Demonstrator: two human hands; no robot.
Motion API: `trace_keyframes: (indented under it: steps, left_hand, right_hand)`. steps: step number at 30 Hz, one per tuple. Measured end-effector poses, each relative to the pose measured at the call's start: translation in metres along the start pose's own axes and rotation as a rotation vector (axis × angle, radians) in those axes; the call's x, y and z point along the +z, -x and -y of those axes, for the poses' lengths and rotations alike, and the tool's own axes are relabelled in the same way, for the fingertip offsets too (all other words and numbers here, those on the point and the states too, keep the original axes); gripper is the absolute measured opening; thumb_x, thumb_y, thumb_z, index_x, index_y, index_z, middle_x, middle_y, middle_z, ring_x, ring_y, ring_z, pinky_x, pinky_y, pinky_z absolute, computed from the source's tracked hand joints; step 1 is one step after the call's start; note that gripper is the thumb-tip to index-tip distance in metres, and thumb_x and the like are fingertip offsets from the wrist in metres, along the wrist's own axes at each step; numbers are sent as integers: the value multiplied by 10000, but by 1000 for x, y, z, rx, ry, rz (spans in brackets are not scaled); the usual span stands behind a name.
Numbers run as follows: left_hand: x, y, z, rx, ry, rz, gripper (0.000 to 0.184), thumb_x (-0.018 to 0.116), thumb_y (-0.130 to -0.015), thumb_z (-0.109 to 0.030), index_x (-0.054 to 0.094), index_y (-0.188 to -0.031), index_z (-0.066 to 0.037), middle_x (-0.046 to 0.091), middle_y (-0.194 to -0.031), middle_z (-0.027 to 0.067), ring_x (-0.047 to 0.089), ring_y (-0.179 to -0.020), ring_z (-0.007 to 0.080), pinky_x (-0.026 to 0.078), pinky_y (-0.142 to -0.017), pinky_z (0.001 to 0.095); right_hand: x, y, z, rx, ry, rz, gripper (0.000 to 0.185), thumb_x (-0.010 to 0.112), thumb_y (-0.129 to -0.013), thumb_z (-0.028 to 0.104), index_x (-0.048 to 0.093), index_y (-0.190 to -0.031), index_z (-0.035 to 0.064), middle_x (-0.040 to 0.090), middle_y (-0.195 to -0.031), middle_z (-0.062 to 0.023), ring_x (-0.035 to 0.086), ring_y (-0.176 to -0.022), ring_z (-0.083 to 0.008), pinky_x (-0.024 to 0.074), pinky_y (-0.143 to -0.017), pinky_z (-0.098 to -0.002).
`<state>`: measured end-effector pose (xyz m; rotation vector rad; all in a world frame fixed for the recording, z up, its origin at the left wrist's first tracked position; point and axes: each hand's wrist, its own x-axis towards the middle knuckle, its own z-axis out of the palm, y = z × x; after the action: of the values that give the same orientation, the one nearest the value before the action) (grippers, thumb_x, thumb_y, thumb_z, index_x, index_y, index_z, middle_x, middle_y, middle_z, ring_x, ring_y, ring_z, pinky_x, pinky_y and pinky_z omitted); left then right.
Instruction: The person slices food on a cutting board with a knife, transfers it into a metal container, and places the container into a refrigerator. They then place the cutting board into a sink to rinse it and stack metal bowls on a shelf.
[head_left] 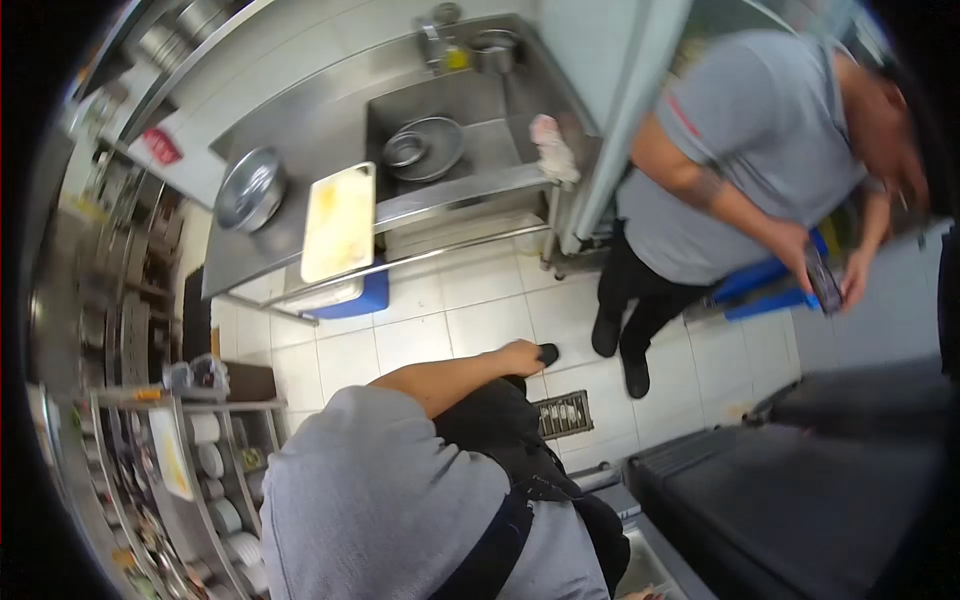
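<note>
My left hand (520,358) hangs low by my dark trousers and apron (510,440), its fingers curled in, with no object visible in it. Beyond it, the tip of a black shoe (547,353) shows on the tiled floor. At the very bottom edge, a sliver of my right hand (643,594) appears by a pale, open-topped container (640,545). Its fingers are mostly cut off by the frame, so I cannot tell what they touch. Dark grey lids or bins (800,500) lie to the right of that container.
A steel counter (290,130) bears a metal bowl (250,190), a stained cutting board (340,222) and a sink with a round pan (447,145). A co-worker (740,160) stands at right holding a phone (823,283). A floor drain (565,414) and shelving with dishes (180,400) flank me.
</note>
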<state>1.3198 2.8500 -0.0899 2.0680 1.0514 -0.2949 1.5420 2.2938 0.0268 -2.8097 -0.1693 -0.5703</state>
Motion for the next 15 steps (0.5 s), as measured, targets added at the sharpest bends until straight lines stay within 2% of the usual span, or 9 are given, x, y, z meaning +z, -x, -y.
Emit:
trace_keyframes:
  steps: [1,2,4,5,8,9,11,13,15]
  left_hand:
    - [-4,17,41,-78,89,-108,351,582,-752,-316,695,-891,-14,680,-904,232,656,-901,387,514,-797,470]
    - [24,13,128,-82,283,-170,377,624,-759,-363,694,-981,-67,673,-970,206,652,-912,353,522,-795,459]
    - [-13,88,168,-598,1383,-309,406,567,-922,-386,547,-1216,-107,600,-1028,109,624,-968,272,527,-807,464]
    - [-12,109,218,-482,1709,-445,527,575,-916,-409,431,-1299,-78,571,-1068,148,599,-1026,304,494,-882,482]
    - [-51,164,283,-372,2061,-1126,528,573,-916,-397,414,-1296,-66,570,-1067,130,569,-1074,300,459,-953,494]
    - [-64,177,297,-360,2139,-1277,503,587,-909,-389,452,-1262,-56,572,-1061,123,561,-1078,291,460,-960,479]
    - [-89,191,319,-261,2170,-1326,483,599,-906,-350,453,-1260,-56,574,-1085,120,541,-1118,290,456,-974,478]
    - [-99,203,347,-186,2195,-1396,465,612,-903,-312,454,-1259,-56,577,-1110,116,521,-1158,289,451,-987,477]
    - [-104,194,373,26,2220,-1293,467,620,-898,-193,432,-1303,-57,571,-1194,107,542,-1155,285,483,-956,449]
  right_hand:
    - [11,0,5,-117,-5,-9,635,602,-917,384,346,-1346,-9,641,-1103,-225,600,-1057,-391,488,-896,-490]
    - [25,0,4,-232,-55,-3,608,608,-911,372,382,-1318,-19,634,-1105,-233,599,-1049,-388,487,-892,-479]
    - [67,-1,6,-375,-160,68,568,614,-901,352,422,-1276,-29,629,-1094,-237,601,-1027,-381,488,-875,-466]
    - [92,1,11,-484,-245,155,530,620,-890,332,463,-1235,-39,625,-1082,-241,603,-1005,-373,490,-857,-454]
    - [148,20,38,-775,-468,421,426,638,-859,272,583,-1110,-68,612,-1047,-254,610,-939,-350,495,-804,-416]
    - [152,28,73,-554,-444,591,361,637,-836,234,606,-1040,-63,626,-977,-236,628,-870,-325,509,-732,-408]
    - [169,48,134,-100,-378,914,235,637,-791,156,650,-901,-51,654,-836,-200,663,-733,-274,539,-587,-394]
    - [215,47,171,-727,-134,874,232,647,-799,165,665,-927,-28,673,-822,-196,674,-739,-266,535,-628,-391]
    - [194,54,273,-696,-222,929,254,647,-803,173,672,-972,-14,682,-812,-193,676,-730,-273,527,-648,-397]
